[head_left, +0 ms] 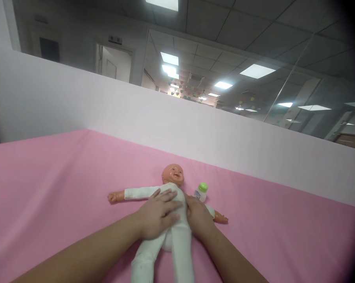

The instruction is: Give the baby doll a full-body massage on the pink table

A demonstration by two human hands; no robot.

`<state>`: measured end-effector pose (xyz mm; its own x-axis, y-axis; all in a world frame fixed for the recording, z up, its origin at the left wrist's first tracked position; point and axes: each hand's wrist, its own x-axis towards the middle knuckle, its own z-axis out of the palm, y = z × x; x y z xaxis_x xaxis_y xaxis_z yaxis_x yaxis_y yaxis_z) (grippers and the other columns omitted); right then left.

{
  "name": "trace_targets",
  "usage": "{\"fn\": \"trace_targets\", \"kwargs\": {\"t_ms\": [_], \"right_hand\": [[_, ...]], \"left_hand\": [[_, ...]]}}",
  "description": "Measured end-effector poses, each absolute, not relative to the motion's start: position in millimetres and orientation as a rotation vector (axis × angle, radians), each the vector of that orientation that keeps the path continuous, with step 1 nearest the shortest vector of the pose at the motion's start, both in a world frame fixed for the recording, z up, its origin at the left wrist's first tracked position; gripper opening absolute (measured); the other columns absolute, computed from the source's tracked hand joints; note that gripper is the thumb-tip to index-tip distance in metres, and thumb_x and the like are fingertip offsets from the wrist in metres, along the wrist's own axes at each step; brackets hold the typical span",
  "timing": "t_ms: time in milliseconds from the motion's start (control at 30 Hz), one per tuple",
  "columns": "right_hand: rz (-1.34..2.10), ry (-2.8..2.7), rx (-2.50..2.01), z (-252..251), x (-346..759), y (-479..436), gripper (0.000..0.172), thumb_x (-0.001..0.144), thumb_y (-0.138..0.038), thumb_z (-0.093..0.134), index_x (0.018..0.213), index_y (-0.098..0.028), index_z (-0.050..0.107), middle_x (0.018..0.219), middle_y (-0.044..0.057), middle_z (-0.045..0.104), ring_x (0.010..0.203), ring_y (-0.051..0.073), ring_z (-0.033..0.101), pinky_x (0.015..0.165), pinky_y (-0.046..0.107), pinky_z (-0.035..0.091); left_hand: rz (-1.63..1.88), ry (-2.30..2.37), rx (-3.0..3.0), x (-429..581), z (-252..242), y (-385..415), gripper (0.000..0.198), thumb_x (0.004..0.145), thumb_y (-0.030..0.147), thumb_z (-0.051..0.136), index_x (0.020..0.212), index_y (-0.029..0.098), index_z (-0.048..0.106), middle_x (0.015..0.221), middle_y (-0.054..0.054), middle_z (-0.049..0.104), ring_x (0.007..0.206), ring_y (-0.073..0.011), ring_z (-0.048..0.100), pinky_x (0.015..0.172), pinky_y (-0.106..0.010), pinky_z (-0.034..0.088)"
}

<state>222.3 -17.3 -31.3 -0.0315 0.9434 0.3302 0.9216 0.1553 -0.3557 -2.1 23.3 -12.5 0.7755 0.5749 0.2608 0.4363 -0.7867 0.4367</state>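
A baby doll [173,175] in a white suit lies on its back on the pink sheet [62,188], arms spread, legs toward me. My left hand [158,214] lies flat on the doll's belly with fingers spread. My right hand [198,218] presses against the doll's side, over its arm, fingers curled along the body. A small white bottle with a green cap [201,191] stands just beyond my right hand, beside the doll's shoulder.
A white partition wall [195,129] runs along the far edge of the pink surface. Behind it are an office ceiling with light panels, a doorway and glass walls.
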Motion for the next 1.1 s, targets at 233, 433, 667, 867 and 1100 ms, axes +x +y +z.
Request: {"fn": "trace_targets", "kwargs": {"t_ms": [233,433,667,867,1100], "right_hand": [[0.125,-1.946,-1.693,-33.7,227.0,-17.1,0.056,0.091,-0.01,0.038,0.138,-0.028,0.061,0.126,0.004,0.071,0.117,0.02,0.064,0.105,0.033,0.046],[0.074,-1.922,-1.566,-34.9,225.8,-26.2,0.044,0.097,-0.023,0.043,0.136,-0.023,0.064,0.14,0.007,0.064,0.132,0.023,0.057,0.117,0.042,0.041],[0.171,-2.454,-0.947,-14.2,178.3,-73.2,0.053,0.095,-0.053,0.058,0.144,-0.035,0.055,0.15,0.002,0.055,0.144,0.026,0.046,0.126,0.048,0.025],[0.195,-2.358,-1.322,-24.4,202.9,-41.1,0.055,0.104,-0.053,0.042,0.156,-0.036,0.039,0.166,0.001,0.031,0.156,0.025,0.022,0.128,0.054,0.015],[0.238,-2.048,-1.524,-44.4,230.6,-13.7,0.064,0.103,-0.053,0.042,0.161,-0.029,0.028,0.166,0.005,0.032,0.153,0.026,0.031,0.127,0.047,0.024]], "left_hand": [[0.755,1.107,2.466,-12.1,-30.7,62.0,0.067,0.103,0.061,0.03,0.154,0.02,0.047,0.153,-0.011,0.052,0.141,-0.029,0.048,0.12,-0.046,0.034],[0.823,1.104,2.457,-10.2,-34.3,65.6,0.059,0.104,0.052,0.031,0.149,0.021,0.054,0.147,-0.009,0.059,0.135,-0.0278,0.055,0.117,-0.044,0.038],[0.84,1.088,2.45,-9.4,-38.2,68.0,0.059,0.104,0.051,0.032,0.148,0.018,0.054,0.145,-0.011,0.061,0.133,-0.0284,0.056,0.115,-0.045,0.04],[0.845,1.051,2.417,-10.2,-42.5,73.8,0.058,0.103,0.051,0.034,0.147,0.02,0.056,0.147,-0.008,0.059,0.135,-0.0263,0.055,0.117,-0.042,0.039],[0.869,1.085,2.46,-10.6,-41.8,75.5,0.058,0.103,0.052,0.033,0.145,0.021,0.058,0.145,-0.01,0.061,0.134,-0.0281,0.055,0.118,-0.047,0.035]]}}
